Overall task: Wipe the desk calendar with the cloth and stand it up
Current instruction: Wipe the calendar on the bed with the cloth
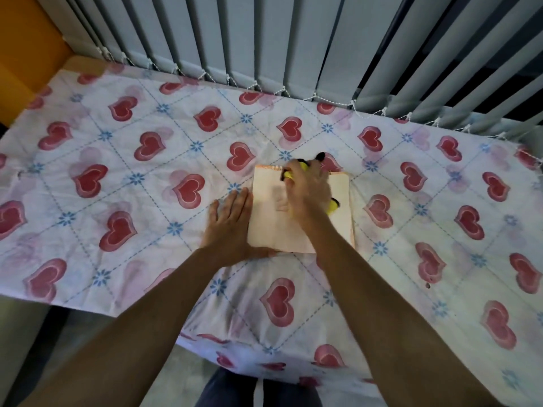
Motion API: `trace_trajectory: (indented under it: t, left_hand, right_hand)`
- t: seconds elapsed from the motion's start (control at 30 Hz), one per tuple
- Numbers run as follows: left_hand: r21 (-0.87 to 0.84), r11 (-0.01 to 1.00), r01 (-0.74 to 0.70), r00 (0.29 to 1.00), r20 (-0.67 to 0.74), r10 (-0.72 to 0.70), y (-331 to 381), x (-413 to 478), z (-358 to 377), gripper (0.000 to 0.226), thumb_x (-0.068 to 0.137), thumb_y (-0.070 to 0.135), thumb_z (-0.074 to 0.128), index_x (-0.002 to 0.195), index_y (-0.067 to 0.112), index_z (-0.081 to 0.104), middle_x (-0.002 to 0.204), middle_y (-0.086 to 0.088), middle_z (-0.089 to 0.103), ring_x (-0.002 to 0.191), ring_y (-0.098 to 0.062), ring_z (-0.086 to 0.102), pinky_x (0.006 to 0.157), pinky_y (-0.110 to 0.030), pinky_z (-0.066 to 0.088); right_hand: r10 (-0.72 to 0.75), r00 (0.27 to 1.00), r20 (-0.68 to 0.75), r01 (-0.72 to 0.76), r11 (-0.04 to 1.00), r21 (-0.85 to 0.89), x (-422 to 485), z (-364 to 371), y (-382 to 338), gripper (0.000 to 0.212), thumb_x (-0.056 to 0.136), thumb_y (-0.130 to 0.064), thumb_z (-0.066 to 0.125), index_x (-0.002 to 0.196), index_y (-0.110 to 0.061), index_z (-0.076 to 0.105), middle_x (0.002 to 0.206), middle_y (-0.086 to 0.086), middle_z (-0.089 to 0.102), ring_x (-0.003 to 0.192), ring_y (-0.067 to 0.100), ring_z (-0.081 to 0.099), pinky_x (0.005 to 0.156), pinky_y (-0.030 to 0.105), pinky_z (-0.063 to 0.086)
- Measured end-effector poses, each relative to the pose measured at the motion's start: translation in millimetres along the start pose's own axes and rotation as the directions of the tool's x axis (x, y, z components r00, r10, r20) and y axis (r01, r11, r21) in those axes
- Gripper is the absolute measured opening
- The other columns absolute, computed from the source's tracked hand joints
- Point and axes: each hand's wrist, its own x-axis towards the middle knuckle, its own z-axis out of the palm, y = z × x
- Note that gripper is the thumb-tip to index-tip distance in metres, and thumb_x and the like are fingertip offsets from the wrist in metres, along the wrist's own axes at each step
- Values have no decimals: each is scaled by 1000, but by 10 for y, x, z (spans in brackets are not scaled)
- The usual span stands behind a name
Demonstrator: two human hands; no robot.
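Note:
The desk calendar [273, 218] lies flat in the middle of the table, pale pink, with its wire spiral binding at the far edge. My right hand [308, 189] presses a yellow and black cloth [333, 205] onto the calendar's upper right part; bits of the cloth stick out beyond the fingers and near the wrist. My left hand [229, 221] rests flat, fingers together, against the calendar's left edge, with the thumb by its near left corner.
The table carries a white tablecloth [147, 177] printed with red hearts and blue flowers. Grey vertical blinds [264, 48] hang right behind the far edge. An orange wall [26, 54] is at the far left. The near table edge drops off toward my legs.

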Motion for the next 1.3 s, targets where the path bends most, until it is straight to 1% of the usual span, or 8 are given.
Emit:
trace_trajectory:
  t: [0.2,0.27,0.4,0.63,0.8,0.93,1.03,1.3]
  left_hand:
    - [-11,1000,-4,1000,5,4,-1,-1,6,138,46,96,25,150,12,-7,162,-4,-5,148,-24,-4,117,-53,-4]
    - [-20,1000,0,1000,0,0,-7,-4,18,137,48,96,29,150,13,-7,162,-4,-5,149,-23,-4,117,-52,-5]
    - [1,1000,8,1000,-20,-8,-3,2,45,136,48,97,25,151,14,-7,162,-4,-4,149,-22,-4,117,-50,-5]
    - [19,1000,15,999,-31,-14,15,-16,36,137,46,99,16,151,13,-8,163,-2,-3,149,-21,-2,117,-48,-4]
    - [-23,1000,12,1000,2,-12,12,-5,30,137,43,100,10,148,16,-19,161,0,-13,149,-19,-11,116,-48,-10]
    - [-26,1000,-1,1000,-7,1,-14,2,34,135,47,97,19,148,16,-19,161,0,-14,149,-19,-11,116,-48,-11]
    - [-16,1000,2,1000,0,-2,-8,3,30,136,46,97,17,148,15,-18,162,-1,-13,148,-20,-12,115,-48,-12]
    - [4,1000,7,996,85,-7,-4,8,-16,136,47,91,30,147,13,-22,161,-3,-18,148,-23,-16,117,-52,-7]
  right_hand:
    - [292,947,-134,-303,951,-67,-140,-129,589,24,89,-26,61,112,-22,55,122,21,49,102,40,52,71,42,50]
    - [226,967,-121,-236,969,-73,-105,-56,379,24,89,-26,60,113,-22,57,126,21,49,106,40,50,75,43,51]
    - [-93,993,-77,95,995,15,-61,149,-231,25,87,-24,61,112,-22,63,124,18,53,106,37,50,79,41,48]
    - [-126,992,-29,128,989,79,-339,157,-273,21,89,-28,58,108,-25,66,131,13,50,104,34,49,75,39,48]
    - [-349,935,68,330,923,198,-723,60,-16,22,84,-31,66,104,-23,71,122,15,56,99,35,53,72,41,51]
    - [-215,976,34,207,967,150,-117,71,-155,24,88,-28,62,110,-24,68,131,12,48,111,33,47,84,42,49]
    - [-100,995,0,100,991,86,35,115,-301,24,90,-28,58,114,-25,64,133,12,46,110,34,47,79,40,49]
    - [-277,950,145,251,952,176,-860,92,-127,25,91,-33,58,113,-28,67,136,9,49,105,35,49,84,37,42]
